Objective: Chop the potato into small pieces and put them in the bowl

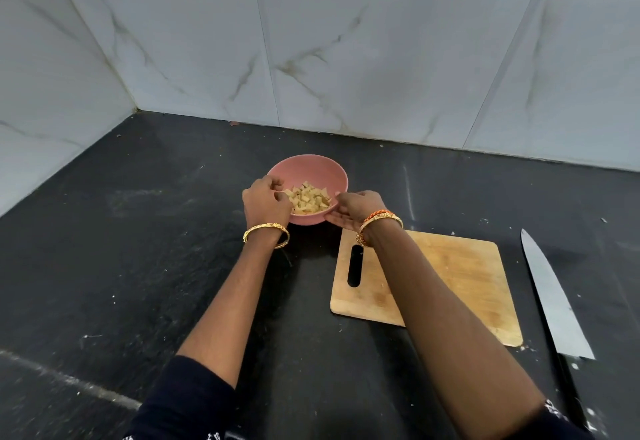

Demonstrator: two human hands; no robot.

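Head view puts the pink bowl (313, 171) at the centre of your work, and everything else reads from it. Your left hand (265, 200) sits on the bowl's left rim with its fingers curled over the edge, thumb side toward the potato pieces (308, 200) heaped inside; that hold looks meant to steady the bowl. Your right hand (356, 209) is at the bowl's right side, fingers fairly straight and close together, cupped low against the outer wall, as if bracing it or brushing in the last bits; whether it holds any piece, you cannot tell from here.

The cutting board (450, 277) lies just right of and nearer to you than the bowl, its near corner almost under your right wrist, so transfers are short. It shows no pieces. The knife (554, 301) rests on the counter (138, 266) well right of the bowl, beyond the board, blade pointing away from you and out of your hands' path. Judged from this, the chopping looks finished.
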